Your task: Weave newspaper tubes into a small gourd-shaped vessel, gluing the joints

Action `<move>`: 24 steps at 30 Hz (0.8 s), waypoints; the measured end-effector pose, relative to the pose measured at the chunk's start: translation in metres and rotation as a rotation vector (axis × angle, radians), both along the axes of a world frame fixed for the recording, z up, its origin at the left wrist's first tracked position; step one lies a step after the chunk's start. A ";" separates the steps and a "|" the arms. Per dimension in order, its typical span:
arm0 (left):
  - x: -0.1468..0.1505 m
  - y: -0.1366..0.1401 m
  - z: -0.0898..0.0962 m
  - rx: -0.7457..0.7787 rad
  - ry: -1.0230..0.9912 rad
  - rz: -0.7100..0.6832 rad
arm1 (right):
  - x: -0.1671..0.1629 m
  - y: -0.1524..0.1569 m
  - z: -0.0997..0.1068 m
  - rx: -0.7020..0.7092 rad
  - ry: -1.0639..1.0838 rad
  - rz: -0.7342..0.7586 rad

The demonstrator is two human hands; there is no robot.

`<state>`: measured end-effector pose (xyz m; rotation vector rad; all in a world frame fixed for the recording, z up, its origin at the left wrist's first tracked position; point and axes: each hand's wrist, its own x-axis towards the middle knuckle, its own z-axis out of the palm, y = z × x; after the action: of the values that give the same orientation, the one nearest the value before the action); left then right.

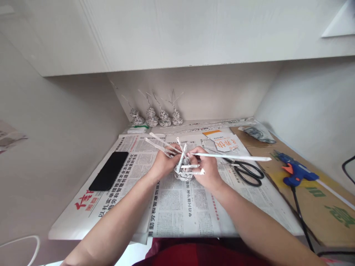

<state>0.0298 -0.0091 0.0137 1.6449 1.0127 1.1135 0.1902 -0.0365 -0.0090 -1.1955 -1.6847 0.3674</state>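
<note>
A small woven piece made of rolled newspaper strips point(183, 176) is between my two hands, low over the newspaper-covered table. Several loose strip ends stick up and outward from it. My left hand point(167, 162) is closed on its left side, with a few strips poking out past the fingers. On the other side, my right hand point(205, 167) is closed on the piece and a long white paper strip point(241, 157), which points to the right. The fingertips of both hands meet near the top of the weave and partly hide it.
Finished-looking woven gourd shapes point(165, 119) stand along the back wall. A black phone point(109, 171) lies left. Black-handled scissors point(249, 173) lie right, near a blue glue gun point(298, 170) with its cord on cardboard point(318, 203). Long paper strips point(210, 126) lie at the back beneath an overhanging panel point(188, 37).
</note>
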 end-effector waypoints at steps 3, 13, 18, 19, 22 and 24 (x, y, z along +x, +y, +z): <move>0.000 -0.002 0.001 0.050 0.041 -0.017 | -0.001 -0.001 -0.001 0.037 -0.014 -0.022; -0.004 -0.003 -0.003 0.136 0.179 0.072 | 0.002 -0.003 -0.002 0.074 -0.086 0.043; -0.005 -0.001 -0.006 0.142 0.255 0.140 | 0.000 -0.002 0.003 -0.089 -0.046 0.024; -0.004 -0.001 -0.007 0.139 0.253 0.150 | 0.000 -0.001 0.003 -0.115 -0.036 0.038; -0.002 -0.001 -0.005 0.102 0.200 0.152 | 0.002 0.002 0.003 -0.108 -0.062 0.058; -0.001 -0.002 -0.002 0.075 0.168 0.163 | 0.004 0.002 0.003 -0.065 -0.121 0.032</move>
<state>0.0289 -0.0114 0.0113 1.7645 1.2454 1.1459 0.1937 -0.0341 -0.0064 -1.2610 -1.8093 0.3786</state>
